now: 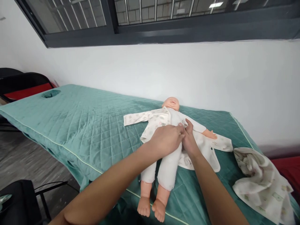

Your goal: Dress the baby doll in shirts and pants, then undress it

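Note:
A baby doll (167, 170) lies face up, with white cloth covering its body and bare feet toward me. A white patterned baby jacket (154, 120) is spread open around it. One jacket sleeve covers the doll's arm side on the left; the other sleeve (223, 143) lies flat beside the doll's bare hand. Over the doll's chest, my left hand (170, 137) is closed with its fingertips pinched together. My right hand (189, 140) meets it there, thumb and fingers also pinched. Whatever is between the fingertips is too small and covered to make out.
A green quilted bed cover (93, 125) lies under the doll, with a face hole (51, 93) at the far left. Crumpled patterned baby clothing (262, 184) lies at the right. A white wall and barred window stand behind. Black chairs (18, 203) are at the left.

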{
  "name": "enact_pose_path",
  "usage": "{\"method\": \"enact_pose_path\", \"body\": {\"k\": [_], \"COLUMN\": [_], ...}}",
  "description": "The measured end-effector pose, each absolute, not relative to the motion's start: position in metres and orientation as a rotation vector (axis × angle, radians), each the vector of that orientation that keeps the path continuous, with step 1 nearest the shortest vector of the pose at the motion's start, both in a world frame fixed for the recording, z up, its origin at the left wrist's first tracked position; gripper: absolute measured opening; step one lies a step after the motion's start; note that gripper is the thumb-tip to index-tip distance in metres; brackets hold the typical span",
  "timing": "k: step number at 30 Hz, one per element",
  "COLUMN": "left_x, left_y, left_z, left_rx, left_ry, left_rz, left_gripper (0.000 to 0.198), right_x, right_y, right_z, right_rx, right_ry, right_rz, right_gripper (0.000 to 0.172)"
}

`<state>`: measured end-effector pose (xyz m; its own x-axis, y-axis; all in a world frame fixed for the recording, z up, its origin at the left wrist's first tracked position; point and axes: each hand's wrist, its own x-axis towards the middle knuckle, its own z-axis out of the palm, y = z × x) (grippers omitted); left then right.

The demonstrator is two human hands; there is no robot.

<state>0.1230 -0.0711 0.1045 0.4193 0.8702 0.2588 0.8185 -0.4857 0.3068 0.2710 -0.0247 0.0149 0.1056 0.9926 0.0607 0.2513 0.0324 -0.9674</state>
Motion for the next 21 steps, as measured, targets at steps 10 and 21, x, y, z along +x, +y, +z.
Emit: {"method": "enact_pose_path", "body": {"k": [10,21], "left_x": [0.049,0.042], "left_y": [-0.115,-0.119], "left_z": [0.035,0.021], "left_rx": [2.042,2.024], "left_ry": [1.668,1.471], "left_rz": [1.517,1.293], "left_gripper": [0.020,0.029], "right_x": [0.271,0.277], "right_y": [-0.028,-0.023], "right_z": [0.020,0.014], "right_rx": [-1.472,-1.524], "right_ry": [-1.308,-1.267], "right_rz": [0.920,0.889], "right_gripper": [0.079,0.074]}}
